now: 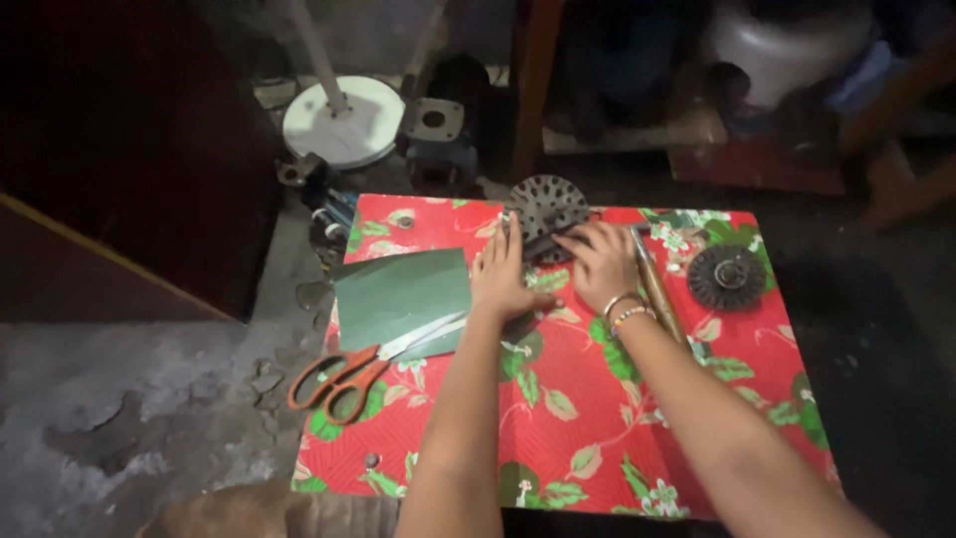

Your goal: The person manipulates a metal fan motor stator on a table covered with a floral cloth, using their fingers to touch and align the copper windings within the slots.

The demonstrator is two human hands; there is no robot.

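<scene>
So both hands are up at the far edge of a small table (597,438) covered in a red cloth with a green leaf and flower print. The left hand (506,274) lies flat, fingers straight and pressed close together, palm down on a dark strip (546,247) that pokes out from under it. The right hand (600,261) is curled over the strip's other end, fingertips bent down on it, with beaded bracelets at the wrist. That strip's long axis runs roughly left to right, tilted a bit up toward the far right, and it sits right against a round dark perforated disc (548,204) at the table's far edge. Hard to say exactly what the strip is, it's dim there. Just beside the right wrist lies a long brownish rod (657,289), running away from the person. Further right is a second round toothed disc (727,276). Left of the left hand sits a green sheet (398,294), with orange-handled scissors (344,379) resting on its near edge, blades pointing toward the hands. Off the table, on the floor, stands a white round fan base (344,122).
</scene>
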